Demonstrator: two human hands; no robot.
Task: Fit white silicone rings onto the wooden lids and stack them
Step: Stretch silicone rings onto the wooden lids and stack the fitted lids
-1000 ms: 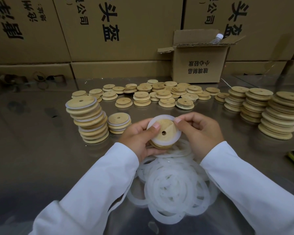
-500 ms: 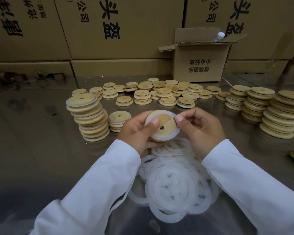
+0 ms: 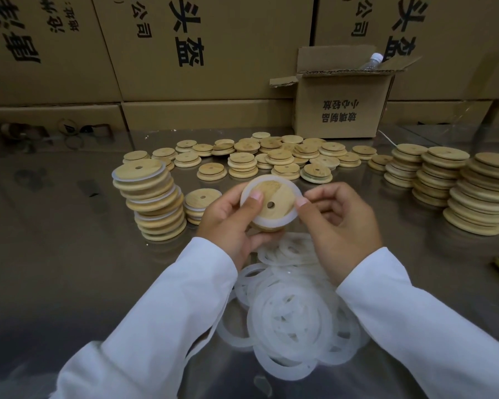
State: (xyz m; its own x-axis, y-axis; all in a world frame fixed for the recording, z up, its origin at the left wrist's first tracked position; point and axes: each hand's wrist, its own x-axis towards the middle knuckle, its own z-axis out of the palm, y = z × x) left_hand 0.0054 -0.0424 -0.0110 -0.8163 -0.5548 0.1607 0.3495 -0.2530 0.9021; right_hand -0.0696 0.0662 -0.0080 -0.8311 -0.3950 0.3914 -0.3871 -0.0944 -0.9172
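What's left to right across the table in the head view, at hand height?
tall stack of ringed lids → short stack → left hand → held lid → right hand → three lid stacks

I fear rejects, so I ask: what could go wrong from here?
1. The ring may sit unevenly on the lid, since the left hand and right hand press it at only two spots.
2. The tall stack is crooked; one more lid could topple it.
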